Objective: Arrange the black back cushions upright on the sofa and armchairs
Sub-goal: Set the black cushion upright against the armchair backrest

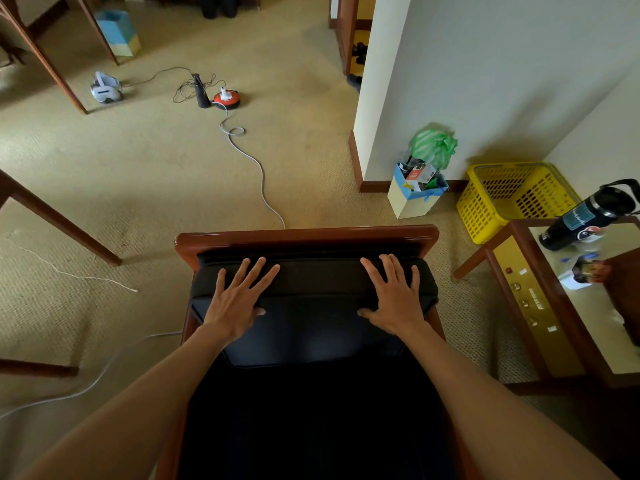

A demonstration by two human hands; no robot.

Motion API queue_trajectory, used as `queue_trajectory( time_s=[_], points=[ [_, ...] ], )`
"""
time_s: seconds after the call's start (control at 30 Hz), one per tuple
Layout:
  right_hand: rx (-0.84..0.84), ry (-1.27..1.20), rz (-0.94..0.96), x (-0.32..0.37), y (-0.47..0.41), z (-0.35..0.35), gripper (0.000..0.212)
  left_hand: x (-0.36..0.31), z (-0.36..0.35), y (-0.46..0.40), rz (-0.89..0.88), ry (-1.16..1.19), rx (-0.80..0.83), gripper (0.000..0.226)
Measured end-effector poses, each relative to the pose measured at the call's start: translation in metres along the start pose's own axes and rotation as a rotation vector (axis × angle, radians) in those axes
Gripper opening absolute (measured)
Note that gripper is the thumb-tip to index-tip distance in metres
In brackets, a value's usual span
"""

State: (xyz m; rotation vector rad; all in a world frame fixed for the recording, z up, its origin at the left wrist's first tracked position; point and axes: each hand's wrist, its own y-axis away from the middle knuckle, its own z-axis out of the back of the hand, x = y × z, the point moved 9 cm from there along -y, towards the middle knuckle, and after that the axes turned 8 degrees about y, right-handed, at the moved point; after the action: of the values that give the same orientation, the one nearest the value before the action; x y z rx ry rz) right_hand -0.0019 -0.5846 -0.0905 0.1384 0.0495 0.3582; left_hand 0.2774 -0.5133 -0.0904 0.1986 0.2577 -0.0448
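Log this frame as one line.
left hand: flat on cushion | right hand: flat on cushion | cushion: upright against chair back rail | step: pressing it in place

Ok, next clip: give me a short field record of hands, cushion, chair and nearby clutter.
left hand: flat, fingers spread, pressing on cushion top
right hand: flat, fingers spread, pressing on cushion top
cushion: black, upright against the chair back
armchair: wooden frame, seen from the front and above
side table: right of chair, bottle on it
floor: yellow basket, cable
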Motion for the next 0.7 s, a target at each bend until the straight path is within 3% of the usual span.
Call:
queue_trajectory(
  time_s=[0.7],
  points=[
    [0.072, 0.026, 0.027, -0.002, -0.033, -0.009, 0.114, 0.011, -0.005, -0.019, 0.024, 0.001, 0.022, 0.111]
  ],
)
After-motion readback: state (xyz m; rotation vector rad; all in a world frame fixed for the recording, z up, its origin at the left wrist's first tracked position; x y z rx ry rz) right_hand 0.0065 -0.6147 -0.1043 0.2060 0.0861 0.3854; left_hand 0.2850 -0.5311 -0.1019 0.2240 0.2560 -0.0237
